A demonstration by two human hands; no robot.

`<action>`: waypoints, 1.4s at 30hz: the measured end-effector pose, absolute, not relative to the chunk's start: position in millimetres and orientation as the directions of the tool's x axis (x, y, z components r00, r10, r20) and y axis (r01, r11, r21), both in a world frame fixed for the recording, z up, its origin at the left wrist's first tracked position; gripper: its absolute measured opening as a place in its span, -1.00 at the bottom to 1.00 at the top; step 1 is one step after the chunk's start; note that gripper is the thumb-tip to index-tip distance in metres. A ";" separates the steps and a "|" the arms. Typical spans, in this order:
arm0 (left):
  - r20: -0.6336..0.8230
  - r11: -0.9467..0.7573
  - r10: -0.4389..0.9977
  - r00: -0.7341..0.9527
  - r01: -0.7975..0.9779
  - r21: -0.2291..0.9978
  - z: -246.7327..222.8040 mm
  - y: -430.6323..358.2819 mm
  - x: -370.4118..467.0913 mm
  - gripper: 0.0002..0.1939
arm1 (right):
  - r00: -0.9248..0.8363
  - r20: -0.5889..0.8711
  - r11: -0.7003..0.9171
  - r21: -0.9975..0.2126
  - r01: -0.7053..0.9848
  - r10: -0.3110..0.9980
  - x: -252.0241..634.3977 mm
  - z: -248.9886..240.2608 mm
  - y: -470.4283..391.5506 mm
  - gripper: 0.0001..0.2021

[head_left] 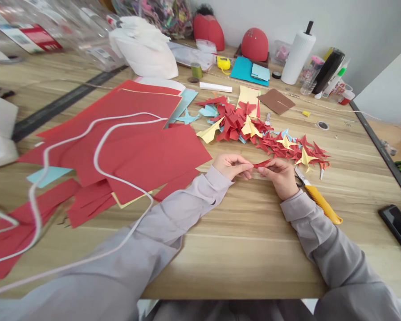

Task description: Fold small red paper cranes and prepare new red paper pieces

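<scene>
Between my two hands is a small folded piece of red paper, held just above the wooden table. My left hand pinches its left end between thumb and fingertips. At the other end, the thumb and fingers of my right hand are closed on it. Just beyond my hands lies a pile of folded paper cranes, mostly red with some yellow and light blue ones. A yellow-handled utility knife rests beside my right wrist, next to dark-handled scissors partly hidden by that hand.
Red paper sheets spread over the left side, crossed by a white cable. A phone lies at the right edge. Along the back stand a white bottle, a yellow tape measure and a white plastic bag.
</scene>
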State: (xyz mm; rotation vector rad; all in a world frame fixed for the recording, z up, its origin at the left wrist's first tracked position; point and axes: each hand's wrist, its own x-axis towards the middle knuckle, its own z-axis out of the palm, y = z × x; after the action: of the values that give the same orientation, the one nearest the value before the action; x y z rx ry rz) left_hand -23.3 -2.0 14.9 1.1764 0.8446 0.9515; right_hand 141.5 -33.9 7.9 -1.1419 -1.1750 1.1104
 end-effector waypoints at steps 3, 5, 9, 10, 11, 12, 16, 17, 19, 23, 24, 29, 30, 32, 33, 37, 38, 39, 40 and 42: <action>-0.073 0.168 0.918 0.389 -0.215 0.962 13.5 0.3 -23.7 -0.65 | 0.059 0.080 0.083 -0.996 -0.045 0.995 141.0 10.4 -34.4 -0.76; -0.085 0.182 0.919 0.385 -0.224 0.957 12.0 1.9 -24.0 -0.60 | 0.038 0.061 0.063 -0.996 -0.057 0.997 141.3 11.2 -34.7 -0.75; -0.006 0.077 0.938 0.347 -0.191 0.979 8.4 0.9 -22.1 -0.59 | -0.002 0.064 0.064 -0.997 -0.052 0.998 142.5 9.2 -34.4 -0.75; 0.022 0.043 0.940 0.340 -0.184 0.982 7.4 0.0 -21.0 -0.57 | -0.015 0.068 0.067 -0.997 -0.044 0.998 142.7 8.4 -34.4 -0.75; 0.043 0.018 0.939 0.342 -0.174 0.985 6.2 -0.9 -19.8 -0.55 | -0.030 0.068 0.067 -0.997 -0.033 0.997 142.7 7.6 -34.5 -0.75; 0.056 0.001 0.934 0.353 -0.160 0.987 4.9 -1.6 -18.6 -0.56 | -0.045 0.067 0.066 -0.998 -0.022 0.997 142.6 7.0 -34.7 -0.74; 0.035 0.014 0.914 0.404 -0.118 0.993 0.8 -0.8 -16.3 -0.67 | -0.087 0.059 0.059 -0.998 -0.006 0.994 141.2 6.5 -36.0 -0.76; 0.024 0.028 0.914 0.406 -0.120 0.992 0.5 0.0 -16.6 -0.66 | -0.101 0.061 0.060 -0.998 -0.016 0.993 140.8 6.7 -36.4 -0.76; -0.003 0.060 0.915 0.404 -0.129 0.990 1.3 1.6 -18.0 -0.66 | -0.137 0.061 0.056 -0.998 -0.039 0.989 140.3 6.9 -37.0 -0.76; -0.042 0.099 0.924 0.379 -0.133 0.986 5.3 3.1 -21.3 -0.70 | -0.180 0.048 0.044 -0.999 -0.026 0.983 140.6 6.9 -37.8 -0.73; -0.049 0.106 0.924 0.380 -0.130 0.986 5.9 3.2 -21.6 -0.70 | -0.183 0.043 0.042 -0.999 -0.012 0.982 141.0 7.1 -38.0 -0.73; -0.051 0.109 0.922 0.384 -0.130 0.985 3.3 4.4 -20.0 -0.67 | -0.172 0.042 0.048 -0.998 0.031 0.984 143.0 12.2 -38.3 -0.73; -0.046 0.105 0.921 0.387 -0.132 0.986 2.1 4.6 -19.5 -0.67 | -0.168 0.047 0.054 -0.998 0.037 0.985 143.2 13.2 -38.2 -0.71; -0.039 0.100 0.917 0.398 -0.134 0.986 0.1 5.1 -18.7 -0.66 | -0.173 0.049 0.058 -0.997 0.047 0.984 143.5 14.4 -37.9 -0.71; -0.036 0.098 0.914 0.405 -0.134 0.986 -0.7 5.3 -18.4 -0.65 | -0.177 0.046 0.055 -0.997 0.049 0.983 143.5 14.4 -37.7 -0.72; -0.026 0.080 0.914 0.404 -0.119 0.990 -2.1 5.7 -18.4 -0.65 | -0.193 0.048 0.061 -0.996 0.061 0.980 143.6 12.9 -37.0 -0.72; -0.025 0.077 0.913 0.406 -0.112 0.991 -2.1 5.7 -18.5 -0.65 | -0.194 0.055 0.068 -0.996 0.064 0.979 143.7 12.5 -36.9 -0.72; -0.027 0.076 0.913 0.407 -0.104 0.992 -2.1 5.6 -18.6 -0.65 | -0.196 0.062 0.076 -0.995 0.067 0.979 143.7 12.1 -36.7 -0.72; -0.031 0.078 0.912 0.408 -0.098 0.992 -2.0 5.6 -18.7 -0.65 | -0.199 0.066 0.082 -0.994 0.071 0.978 143.8 11.9 -36.5 -0.72; -0.039 0.083 0.914 0.404 -0.091 0.992 -1.8 5.7 -18.6 -0.66 | -0.205 0.071 0.088 -0.993 0.075 0.976 143.6 11.6 -36.3 -0.72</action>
State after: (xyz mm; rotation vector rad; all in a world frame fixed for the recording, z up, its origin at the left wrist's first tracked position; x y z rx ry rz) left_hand -18.6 5.7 -1.8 1.2550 0.8574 0.9076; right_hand 143.6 -36.3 11.6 -1.1072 -1.4575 1.2548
